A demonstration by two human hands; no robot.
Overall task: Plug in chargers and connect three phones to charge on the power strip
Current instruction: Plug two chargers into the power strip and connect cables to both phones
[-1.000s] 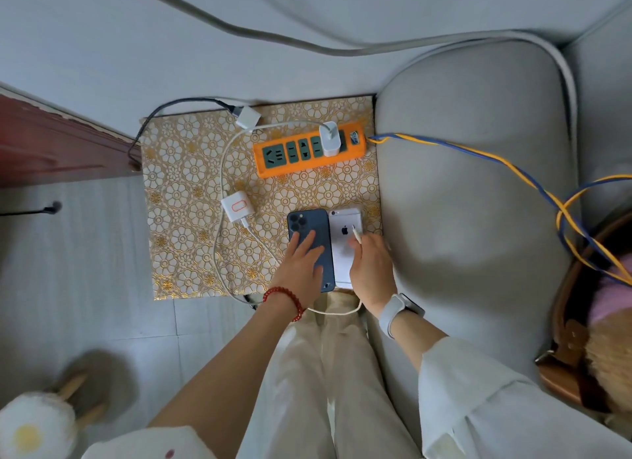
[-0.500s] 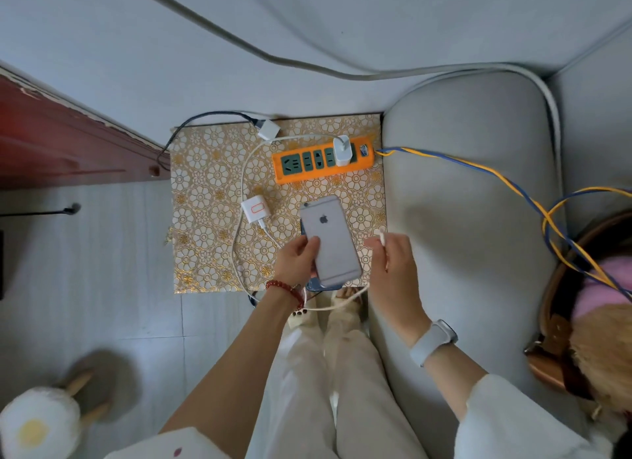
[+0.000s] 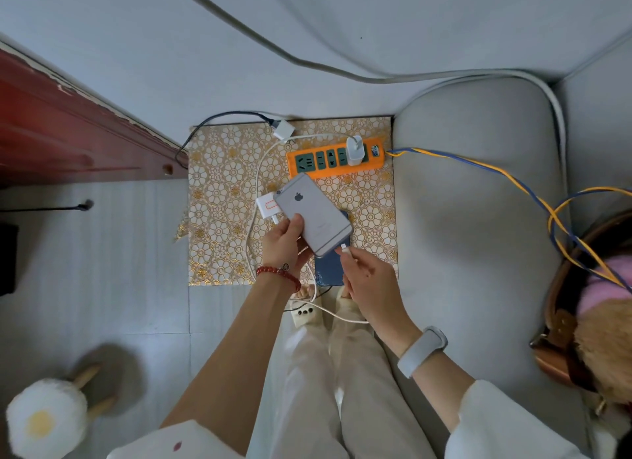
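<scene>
Now, left hand grips silver phone above mat, right hand pinches cable plug at phone's btm edge

Open sockets beside plugged charger

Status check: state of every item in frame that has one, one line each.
silver phone: lifted off the mat, back side up, held by left hand
cable plug: pinched in right hand, at the phone's port; seating cannot tell
blue phone: lying on mat, no cable seen
power strip: one white charger plugged in, other sockets free
second charger: loose on mat
third charger: loose on mat
</scene>
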